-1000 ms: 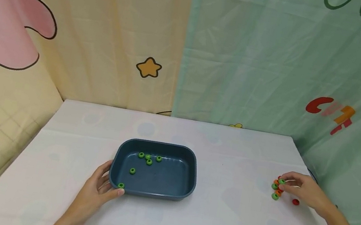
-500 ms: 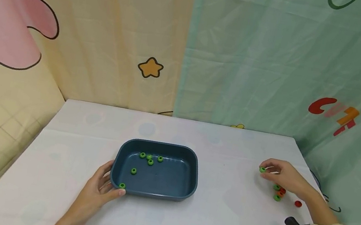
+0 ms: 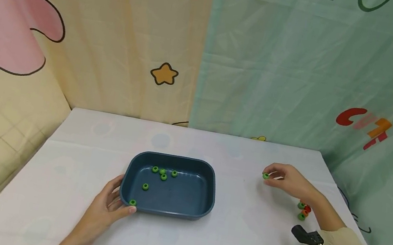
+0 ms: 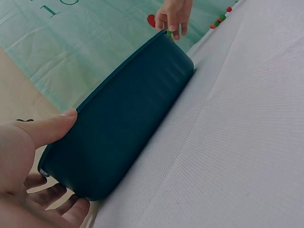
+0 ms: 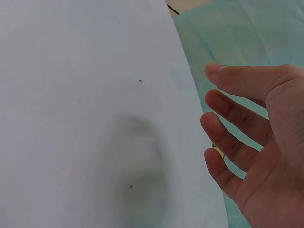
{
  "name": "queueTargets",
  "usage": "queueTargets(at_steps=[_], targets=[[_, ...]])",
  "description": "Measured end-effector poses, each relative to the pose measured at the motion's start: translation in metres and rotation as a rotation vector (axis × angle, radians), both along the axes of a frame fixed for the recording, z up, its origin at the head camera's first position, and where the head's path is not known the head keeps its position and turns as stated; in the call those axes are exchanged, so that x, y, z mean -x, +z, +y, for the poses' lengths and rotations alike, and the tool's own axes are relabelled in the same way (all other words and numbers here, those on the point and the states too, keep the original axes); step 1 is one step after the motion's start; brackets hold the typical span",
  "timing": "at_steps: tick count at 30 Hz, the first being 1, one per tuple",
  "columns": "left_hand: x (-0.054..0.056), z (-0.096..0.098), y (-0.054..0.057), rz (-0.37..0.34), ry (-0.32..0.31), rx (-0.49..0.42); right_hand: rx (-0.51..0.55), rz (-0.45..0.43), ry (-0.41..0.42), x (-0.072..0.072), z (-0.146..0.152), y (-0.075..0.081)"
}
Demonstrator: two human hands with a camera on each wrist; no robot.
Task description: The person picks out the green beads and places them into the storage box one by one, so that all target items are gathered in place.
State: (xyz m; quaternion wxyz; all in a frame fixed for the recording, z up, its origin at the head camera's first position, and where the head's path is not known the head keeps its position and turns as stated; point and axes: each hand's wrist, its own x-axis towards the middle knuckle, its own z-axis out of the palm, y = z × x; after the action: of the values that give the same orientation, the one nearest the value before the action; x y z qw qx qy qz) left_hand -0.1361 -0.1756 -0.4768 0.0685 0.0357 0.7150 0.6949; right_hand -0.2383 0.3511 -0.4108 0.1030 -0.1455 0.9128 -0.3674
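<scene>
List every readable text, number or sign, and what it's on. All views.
"100%": green curtain, head view, top cropped.
"10": same curtain, left wrist view, cropped.
Red, pink and orange shapes on the curtain: can't tell if they're letters.
Blue tray: no text visible.
Right wrist view: none readable.

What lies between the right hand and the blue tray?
The head view shows bare white tablecloth between the blue tray and the green bead the right hand pinches.
</scene>
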Motion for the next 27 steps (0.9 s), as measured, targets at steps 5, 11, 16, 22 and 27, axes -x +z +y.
queueTargets(at_steps=[5, 11, 16, 22, 27], targets=[[0.0, 0.0, 0.001, -0.008, 0.002, 0.007, 0.011, 0.005, 0.052, 0.007, -0.02, 0.007], [0.0, 0.0, 0.002, -0.006, 0.002, 0.018, 0.033, -0.001, 0.092, 0.017, -0.035, 0.007], [-0.001, 0.0, 0.003, 0.004, -0.001, 0.019, 0.051, -0.01, 0.126, 0.025, -0.05, 0.007], [-0.002, 0.001, 0.004, 0.002, 0.002, 0.019, 0.053, -0.019, 0.158, 0.031, -0.069, 0.011], [-0.002, 0.001, 0.004, -0.006, 0.002, 0.019, 0.044, -0.011, 0.188, 0.035, -0.084, 0.013]])
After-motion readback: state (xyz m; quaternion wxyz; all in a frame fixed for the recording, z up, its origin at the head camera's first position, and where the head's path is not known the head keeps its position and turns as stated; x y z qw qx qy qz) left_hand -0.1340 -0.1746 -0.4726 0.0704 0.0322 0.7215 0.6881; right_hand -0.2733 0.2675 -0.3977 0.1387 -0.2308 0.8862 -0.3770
